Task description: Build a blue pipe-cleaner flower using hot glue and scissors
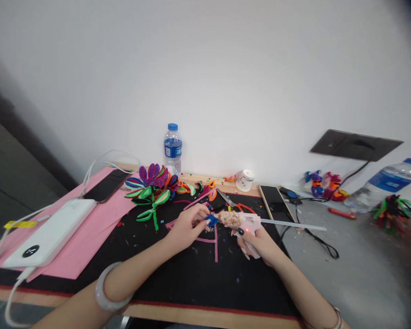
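Note:
My left hand (191, 223) pinches a small blue fuzzy piece (211, 220) that looks like bent pipe cleaner. My right hand (255, 242) is wrapped round the grip of a pink glue gun (250, 224), whose crusted front end points left. The nozzle meets or nearly touches the blue piece; I cannot tell which. A long clear glue stick (294, 224) sticks out of the gun's back. Beneath both hands lie pink pipe cleaners (215, 249) on a black mat (178, 278). Just beyond are scissors (226, 198) with orange handles.
Left of my hands, a colourful pipe-cleaner flower (154, 210) lies near a water bottle (173, 151). A white power bank (51, 233) and a phone (108, 185) rest on pink paper (82, 256). A paper cup (245, 180), another phone (276, 203) and a black cable (324, 242) are rightward.

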Motion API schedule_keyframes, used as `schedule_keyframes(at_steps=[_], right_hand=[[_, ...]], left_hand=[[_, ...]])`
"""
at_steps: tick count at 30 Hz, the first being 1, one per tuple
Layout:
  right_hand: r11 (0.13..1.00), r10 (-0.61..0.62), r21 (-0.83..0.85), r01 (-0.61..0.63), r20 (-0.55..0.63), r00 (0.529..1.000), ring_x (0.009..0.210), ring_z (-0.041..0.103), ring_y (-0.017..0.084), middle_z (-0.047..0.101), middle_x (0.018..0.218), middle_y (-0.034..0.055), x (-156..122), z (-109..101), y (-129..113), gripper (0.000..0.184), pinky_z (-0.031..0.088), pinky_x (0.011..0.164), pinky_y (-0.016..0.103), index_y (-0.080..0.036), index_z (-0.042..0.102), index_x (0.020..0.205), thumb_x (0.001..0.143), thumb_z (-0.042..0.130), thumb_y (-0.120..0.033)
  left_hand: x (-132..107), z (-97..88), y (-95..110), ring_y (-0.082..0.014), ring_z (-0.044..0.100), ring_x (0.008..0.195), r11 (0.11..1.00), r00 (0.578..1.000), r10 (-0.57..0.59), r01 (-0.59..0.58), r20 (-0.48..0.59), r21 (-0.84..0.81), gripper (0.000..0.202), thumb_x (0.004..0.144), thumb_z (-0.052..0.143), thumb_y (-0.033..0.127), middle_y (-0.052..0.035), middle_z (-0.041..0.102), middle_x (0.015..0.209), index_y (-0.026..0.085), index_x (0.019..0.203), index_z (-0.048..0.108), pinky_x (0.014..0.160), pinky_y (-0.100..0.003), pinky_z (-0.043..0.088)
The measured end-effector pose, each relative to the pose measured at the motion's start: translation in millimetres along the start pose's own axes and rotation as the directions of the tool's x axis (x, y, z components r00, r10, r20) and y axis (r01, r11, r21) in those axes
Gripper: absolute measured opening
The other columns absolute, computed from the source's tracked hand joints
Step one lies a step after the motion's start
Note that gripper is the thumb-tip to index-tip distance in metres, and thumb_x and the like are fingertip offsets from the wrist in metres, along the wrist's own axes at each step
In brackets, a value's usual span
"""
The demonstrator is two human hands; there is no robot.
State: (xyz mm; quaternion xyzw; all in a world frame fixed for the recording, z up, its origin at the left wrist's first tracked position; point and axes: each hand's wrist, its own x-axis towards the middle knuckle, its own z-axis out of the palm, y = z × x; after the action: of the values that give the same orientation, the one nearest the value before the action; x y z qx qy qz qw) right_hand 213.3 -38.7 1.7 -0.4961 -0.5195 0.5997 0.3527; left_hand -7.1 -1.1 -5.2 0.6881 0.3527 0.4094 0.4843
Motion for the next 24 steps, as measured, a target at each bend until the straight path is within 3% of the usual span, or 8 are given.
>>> schedule_keyframes(at_steps=[16, 24], right_hand=[[0.999, -0.037, -0.015, 0.037, 0.004, 0.999, 0.029, 0.033, 0.005, 0.047, 0.041, -0.0072, 1.2, -1.6, 3.5, 0.032, 0.031, 0.03, 0.017, -0.016, 0.048, 0.083, 0.074, 0.055, -0.045], [0.997, -0.074, 0.007, 0.074, 0.01, 0.997, 0.031, 0.035, 0.006, 0.046, 0.042, -0.0055, 2.4, -6.5, 2.7, 0.04, 0.03, 0.031, 0.018, -0.015, 0.051, 0.084, 0.073, 0.054, -0.053]], left_hand=[[-0.4, -0.8, 4.6, -0.0149, 0.059, 0.07, 0.992, 0.996, 0.077, -0.072, -0.044, 0.107, 0.011, 0.077, 0.051, 0.019, -0.0035, 0.059, 0.078, 0.018, 0.088, 0.054, 0.065, -0.025, 0.047], [-0.8, -1.2, 0.8, -0.0129, 0.061, 0.064, 1.0, 0.998, 0.024, -0.024, -0.053, -0.01, 0.011, 0.078, 0.051, 0.022, -0.0014, 0.055, 0.078, 0.018, 0.088, 0.051, 0.061, -0.025, 0.048]])
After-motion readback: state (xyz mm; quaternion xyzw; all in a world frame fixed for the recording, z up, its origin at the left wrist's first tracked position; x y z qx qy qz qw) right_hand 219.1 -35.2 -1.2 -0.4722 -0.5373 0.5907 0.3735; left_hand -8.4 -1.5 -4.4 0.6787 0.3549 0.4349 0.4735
